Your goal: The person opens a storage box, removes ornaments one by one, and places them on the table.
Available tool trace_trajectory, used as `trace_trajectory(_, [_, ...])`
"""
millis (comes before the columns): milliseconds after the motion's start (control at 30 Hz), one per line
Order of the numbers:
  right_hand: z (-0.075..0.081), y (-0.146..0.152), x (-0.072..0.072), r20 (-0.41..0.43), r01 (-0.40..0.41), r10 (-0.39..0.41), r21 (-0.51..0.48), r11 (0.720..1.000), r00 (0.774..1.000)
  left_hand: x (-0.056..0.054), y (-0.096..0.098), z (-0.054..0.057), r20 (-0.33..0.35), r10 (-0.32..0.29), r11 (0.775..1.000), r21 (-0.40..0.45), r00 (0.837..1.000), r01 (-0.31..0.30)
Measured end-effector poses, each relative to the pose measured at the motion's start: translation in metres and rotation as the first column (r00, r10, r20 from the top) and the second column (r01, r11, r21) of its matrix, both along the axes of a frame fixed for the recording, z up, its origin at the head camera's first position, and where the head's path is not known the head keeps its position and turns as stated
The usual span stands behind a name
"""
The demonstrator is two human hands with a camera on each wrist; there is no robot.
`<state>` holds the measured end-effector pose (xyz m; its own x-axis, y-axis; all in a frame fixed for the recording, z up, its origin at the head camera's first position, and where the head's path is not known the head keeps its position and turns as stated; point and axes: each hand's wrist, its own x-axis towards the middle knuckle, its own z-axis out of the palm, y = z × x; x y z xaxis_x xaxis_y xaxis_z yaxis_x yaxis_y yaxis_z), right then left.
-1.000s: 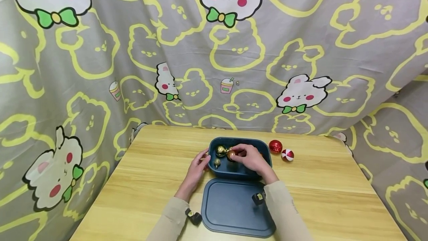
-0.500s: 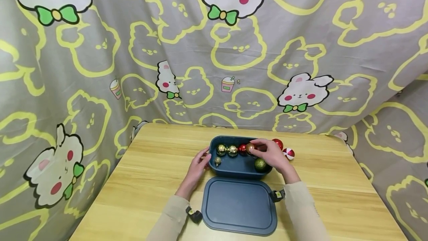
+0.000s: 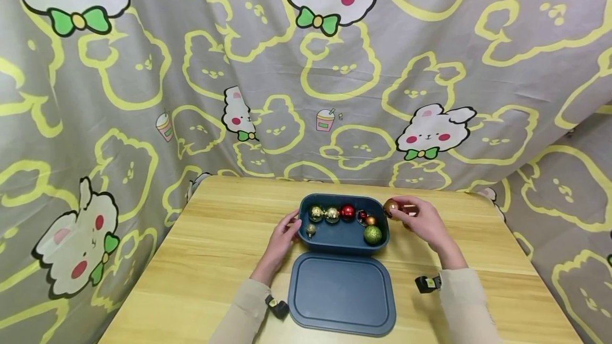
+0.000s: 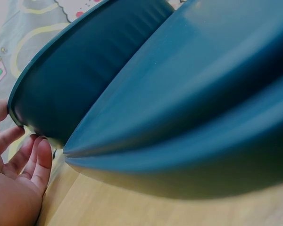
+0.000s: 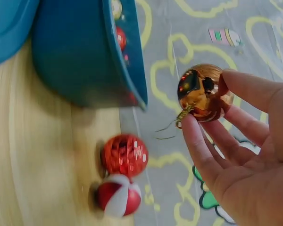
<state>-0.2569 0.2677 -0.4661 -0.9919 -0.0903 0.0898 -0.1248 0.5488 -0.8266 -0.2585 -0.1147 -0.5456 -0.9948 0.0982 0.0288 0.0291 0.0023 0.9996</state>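
My right hand [image 3: 423, 221] pinches a metallic copper ball [image 5: 205, 93] slick enough to drop, left hand [image 3: 283, 235] relaxed against an oblong blue plastic box [image 3: 337, 248].

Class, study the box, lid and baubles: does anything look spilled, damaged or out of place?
Nothing stands out as spilled, damaged or misplaced. The box stands upright, its lid beside it. The red bauble and red-and-white ball sit together outside; the right hand holds the copper bauble.
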Motion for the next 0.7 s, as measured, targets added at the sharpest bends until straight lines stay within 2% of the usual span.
trace_trajectory(433, [-0.005, 0.056, 0.009, -0.041, 0.114, -0.111, 0.061, 0.992, 0.993, 0.000, -0.001, 0.002, -0.006, 0.017, 1.000, -0.005, 1.000, -0.017])
trace_trajectory(700, [-0.014, 0.076, 0.012, -0.013, 0.169, -0.168, 0.064, 0.984, 0.986, 0.002, 0.000, 0.002, 0.005, 0.012, 1.000, -0.008, 1.000, -0.012])
